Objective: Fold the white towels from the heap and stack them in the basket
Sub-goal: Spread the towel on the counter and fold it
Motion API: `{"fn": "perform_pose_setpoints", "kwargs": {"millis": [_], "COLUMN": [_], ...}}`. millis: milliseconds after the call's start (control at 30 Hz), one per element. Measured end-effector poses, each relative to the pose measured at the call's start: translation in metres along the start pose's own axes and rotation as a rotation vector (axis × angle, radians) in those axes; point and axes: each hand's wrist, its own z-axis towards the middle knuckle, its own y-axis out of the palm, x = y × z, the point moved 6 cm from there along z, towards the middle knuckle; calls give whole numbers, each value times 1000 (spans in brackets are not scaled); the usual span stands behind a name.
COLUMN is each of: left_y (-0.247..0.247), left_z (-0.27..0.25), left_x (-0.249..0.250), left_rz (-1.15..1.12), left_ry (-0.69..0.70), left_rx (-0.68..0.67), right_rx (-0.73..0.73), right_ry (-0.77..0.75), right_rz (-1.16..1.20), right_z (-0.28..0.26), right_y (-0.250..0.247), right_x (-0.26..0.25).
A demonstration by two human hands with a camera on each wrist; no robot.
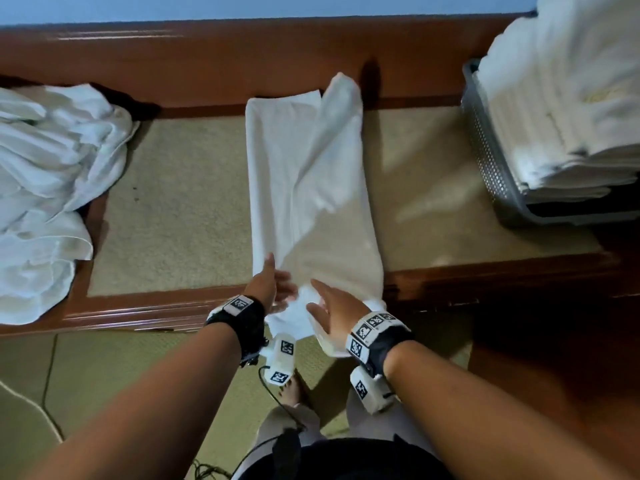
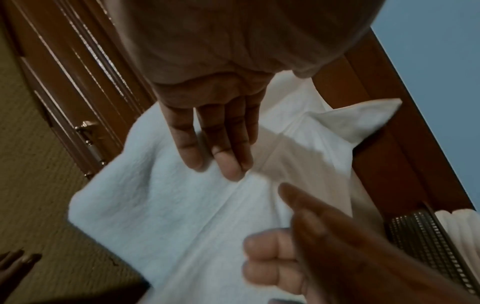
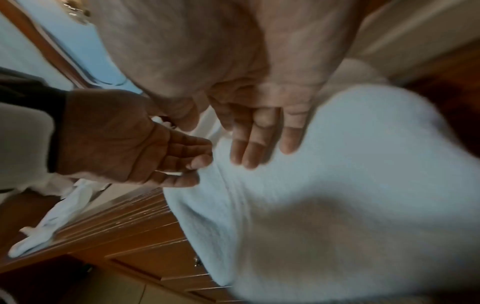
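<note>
Left hand [image 1: 268, 285] and right hand [image 1: 333, 311]: fingers straight, flat on towel [image 1: 308, 188] end at tabletop [image 1: 180, 202] near edge. Towel long axis runs near-to-far edge, near end overhanging. Heap [image 1: 48, 188] at left edge; basket [image 1: 491, 161], stacked, at right.

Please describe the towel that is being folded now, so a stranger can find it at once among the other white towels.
On the wooden table, look between the crumpled heap and the basket. The towel lies alone there, long and flat, its near end over the table edge under both hands.
</note>
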Motion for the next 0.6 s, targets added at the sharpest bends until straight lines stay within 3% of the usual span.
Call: {"fn": "perform_pose_setpoints", "kwargs": {"millis": [133, 233, 333, 467, 533, 600], "left_y": [1, 6, 16, 36, 43, 46], "left_z": [6, 9, 4, -8, -11, -17], "left_x": [3, 7, 10, 11, 10, 11], "left_rz": [218, 510, 678, 899, 895, 719], "left_ry": [132, 210, 231, 242, 263, 326], "left_rx": [-57, -33, -23, -46, -32, 13], "right_rx": [311, 446, 423, 370, 402, 386], "right_ry": [17, 152, 290, 241, 302, 380], "right_rz": [0, -154, -96, 36, 60, 84], "right_z": [-3, -6, -7, -8, -13, -19], "right_y": [-9, -23, -24, -18, -25, -27], "right_x": [13, 26, 48, 63, 71, 81]}}
